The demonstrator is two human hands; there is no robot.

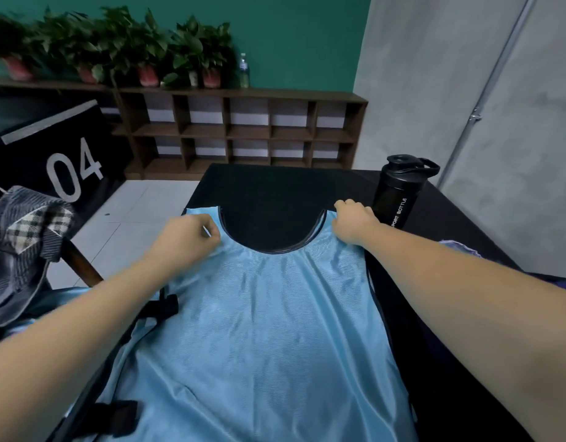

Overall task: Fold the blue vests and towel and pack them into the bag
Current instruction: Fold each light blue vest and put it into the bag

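As the blue vest (259,314) is laid lengthwise along the bench (275,186), its far shoulders are pinched by the left hand (186,237) and right hand (355,223), fingers (213,232) curled.

blue vest (259,330) flat on table (275,183), hands pinching shoulders

I lose the blue vest's (259,330) lower hem off the picture's bottom edge, and my forearms cover parts of its sides. My right hand (355,223) hides the bottle's (399,193) first label letter. At the tabletop's right edge, a purplish cloth (457,247) barely shows behind my forearm. The plants (122,49) are blurred.
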